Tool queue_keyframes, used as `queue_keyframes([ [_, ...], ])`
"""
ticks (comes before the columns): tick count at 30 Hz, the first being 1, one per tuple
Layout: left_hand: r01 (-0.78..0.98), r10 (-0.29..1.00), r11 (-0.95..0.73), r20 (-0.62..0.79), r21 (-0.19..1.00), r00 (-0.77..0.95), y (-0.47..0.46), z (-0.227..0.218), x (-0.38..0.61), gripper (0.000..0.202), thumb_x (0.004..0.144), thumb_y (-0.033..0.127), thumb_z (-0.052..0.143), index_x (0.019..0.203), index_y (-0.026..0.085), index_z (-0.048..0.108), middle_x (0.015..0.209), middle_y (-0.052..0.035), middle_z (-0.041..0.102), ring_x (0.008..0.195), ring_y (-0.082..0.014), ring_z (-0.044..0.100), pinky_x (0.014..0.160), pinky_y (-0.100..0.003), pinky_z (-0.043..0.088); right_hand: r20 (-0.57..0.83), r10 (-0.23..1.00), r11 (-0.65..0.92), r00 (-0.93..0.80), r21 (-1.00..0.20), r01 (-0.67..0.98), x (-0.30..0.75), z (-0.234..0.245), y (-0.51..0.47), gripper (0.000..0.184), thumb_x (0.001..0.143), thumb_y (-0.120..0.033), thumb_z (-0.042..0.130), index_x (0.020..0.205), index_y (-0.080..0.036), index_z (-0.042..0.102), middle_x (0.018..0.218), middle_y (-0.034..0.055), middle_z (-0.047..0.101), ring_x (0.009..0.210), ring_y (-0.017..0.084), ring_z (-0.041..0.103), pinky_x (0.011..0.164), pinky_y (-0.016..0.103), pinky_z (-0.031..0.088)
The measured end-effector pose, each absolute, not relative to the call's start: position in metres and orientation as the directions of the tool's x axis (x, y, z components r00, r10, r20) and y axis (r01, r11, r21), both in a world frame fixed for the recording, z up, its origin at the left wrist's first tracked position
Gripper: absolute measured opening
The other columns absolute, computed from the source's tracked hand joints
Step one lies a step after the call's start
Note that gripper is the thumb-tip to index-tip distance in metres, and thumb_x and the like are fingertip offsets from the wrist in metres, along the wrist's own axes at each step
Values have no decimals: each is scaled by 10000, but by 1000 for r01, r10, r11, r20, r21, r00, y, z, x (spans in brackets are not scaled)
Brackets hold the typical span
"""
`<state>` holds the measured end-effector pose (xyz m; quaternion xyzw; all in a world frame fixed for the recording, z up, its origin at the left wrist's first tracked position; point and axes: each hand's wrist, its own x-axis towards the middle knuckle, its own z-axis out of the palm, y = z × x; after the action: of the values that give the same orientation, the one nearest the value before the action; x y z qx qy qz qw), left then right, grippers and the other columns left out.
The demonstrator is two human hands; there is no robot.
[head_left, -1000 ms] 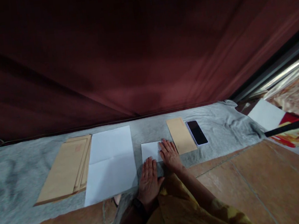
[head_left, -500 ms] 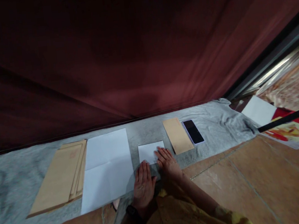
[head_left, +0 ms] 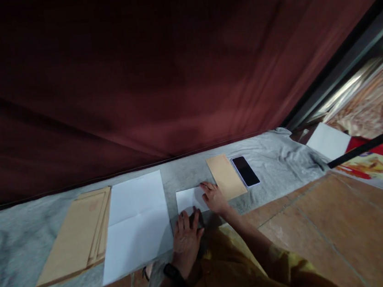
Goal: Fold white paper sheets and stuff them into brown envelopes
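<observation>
A wrinkled grey plush cloth (head_left: pixel 274 171) covers the long surface between a dark red fabric hanging (head_left: pixel 158 96) and an orange-brown tiled floor (head_left: pixel 308 227). On it, a small rectangular folded white paper (head_left: pixel 187 200) lies between a large creased white sheet (head_left: pixel 137 232) and a flat tan paper envelope (head_left: pixel 228 178). The left hand (head_left: pixel 185 238) lies open, fingers spread on the paper's near edge; the right hand (head_left: pixel 215 199) bends its fingers at the right end, pinching or not I cannot tell. Reddish envelope print and yellow lettering on a red-and-yellow printed sheet (head_left: pixel 381 165) are illegible.
</observation>
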<state>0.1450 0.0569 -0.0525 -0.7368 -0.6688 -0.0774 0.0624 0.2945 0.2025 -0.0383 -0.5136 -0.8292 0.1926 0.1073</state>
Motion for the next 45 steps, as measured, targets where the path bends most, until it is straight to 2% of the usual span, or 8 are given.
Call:
queue_keyframes([
  [9,993,973,-100,215,68,84,53,-57,143,565,918,327,572,1472,277,478,1457,-186,518,1302,-363,520,1023,-514,469,-152,897,296,-416,-491,819,285,-22,241,215,898,-157,548,1024,-171,722,1151,126,684,1162,241,579,1035,361,410],
  [14,975,964,-160,236,153,121,48,-54,138,577,926,305,560,1489,279,440,1551,-159,411,1412,-340,418,1085,-508,445,-207,902,167,-379,-642,748,300,-22,241,132,842,-124,595,811,-199,699,908,55,711,951,200,647,878,305,487],
  [17,965,960,-150,264,217,90,50,-49,138,596,952,290,512,1528,257,364,1607,-146,331,1460,-322,355,1110,-514,433,-220,912,57,-346,-768,638,316,-23,231,80,843,-196,617,783,-198,672,760,14,665,764,169,642,719,269,520],
  [22,942,953,-93,304,321,-10,60,-35,143,648,981,317,466,1579,237,228,1655,-142,229,1500,-325,279,1132,-529,417,-224,944,-113,-241,-908,404,327,-36,201,310,897,-480,504,853,-202,634,760,-1,609,644,153,605,548,270,536],
  [25,937,952,-101,307,335,-7,61,-35,147,665,982,322,467,1586,236,201,1650,-143,249,1493,-316,300,1125,-523,428,-224,954,-148,-199,-929,338,323,-48,184,334,856,-505,519,813,-191,628,701,-4,570,628,162,589,534,283,532],
  [31,953,954,-184,276,239,114,47,-43,154,671,972,347,495,1577,212,239,1642,-137,283,1500,-302,296,1147,-510,403,-145,972,-67,-184,-925,373,318,-56,181,217,830,-369,557,797,-188,672,727,17,632,724,181,604,675,300,523],
  [35,953,951,-235,250,192,184,43,-40,158,661,973,365,490,1572,202,261,1644,-136,277,1507,-299,281,1169,-503,370,-98,953,43,-287,-894,447,318,-45,196,222,877,-291,523,886,-191,721,829,35,708,798,186,647,758,295,521],
  [45,958,952,-241,231,154,202,56,-38,162,651,978,365,472,1571,192,265,1641,-131,284,1515,-294,265,1187,-505,338,-127,853,285,-506,-699,656,293,-22,249,233,966,-226,528,1022,-265,751,1041,5,750,961,161,682,867,246,498],
])
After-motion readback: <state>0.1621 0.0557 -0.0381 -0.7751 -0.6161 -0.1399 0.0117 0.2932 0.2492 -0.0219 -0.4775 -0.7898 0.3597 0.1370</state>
